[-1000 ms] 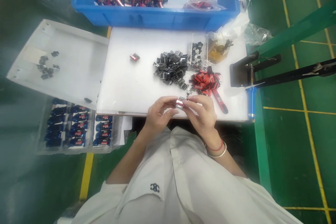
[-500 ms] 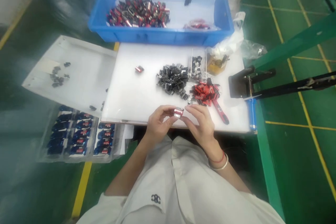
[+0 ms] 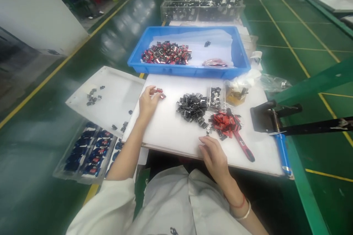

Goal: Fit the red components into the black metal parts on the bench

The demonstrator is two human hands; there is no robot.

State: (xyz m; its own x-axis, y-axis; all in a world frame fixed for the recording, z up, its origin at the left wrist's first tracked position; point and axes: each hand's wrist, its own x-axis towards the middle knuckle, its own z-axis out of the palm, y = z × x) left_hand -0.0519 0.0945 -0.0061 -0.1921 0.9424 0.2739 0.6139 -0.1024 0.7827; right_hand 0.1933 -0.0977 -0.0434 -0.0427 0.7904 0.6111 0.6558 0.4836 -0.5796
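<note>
My left hand (image 3: pixel 146 101) reaches out over the white work board (image 3: pixel 171 132), its fingertips pinched on a small red and black part (image 3: pixel 160 91) that lies beside another like it. My right hand (image 3: pixel 213 156) rests near the board's front edge with its fingers curled loosely and nothing visible in them. Just beyond it lie a pile of red parts (image 3: pixel 224 124) and a pile of black parts (image 3: pixel 193 106).
A blue bin (image 3: pixel 190 69) with assembled parts stands behind the board. A red-handled tool (image 3: pixel 244 148) lies right of my right hand. A white tray (image 3: pixel 110 95) and a clear tray of blue pieces (image 3: pixel 88 150) sit left. A black fixture (image 3: pixel 264 117) stands right.
Both hands held one small part together near the front edge. Now my left hand has carried it out to the far left of the board, and my right hand has dropped to the edge. The view tilted up.
</note>
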